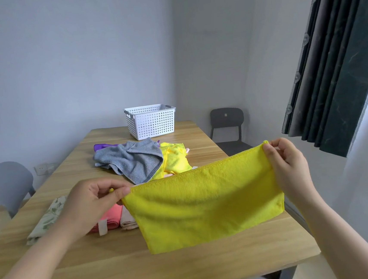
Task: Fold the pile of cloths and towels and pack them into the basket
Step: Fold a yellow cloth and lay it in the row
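Observation:
A yellow cloth (203, 201) hangs folded in half above the wooden table (128, 270). My left hand (94, 202) pinches its upper left corner and my right hand (287, 165) pinches its upper right corner. Behind it lies the unfolded pile: a grey towel (133, 158), another yellow cloth (175, 160) and a purple cloth (102, 146). Under my left hand lie folded cloths side by side: a floral one (48, 217), a pink one (109, 218) and a beige one (126, 219). The white perforated basket (151, 121) stands at the table's far end.
A grey chair (6, 183) stands to the left of the table and a black chair (228, 126) at the far right. Dark curtains (332, 57) hang on the right. The table's right edge runs just below my right forearm.

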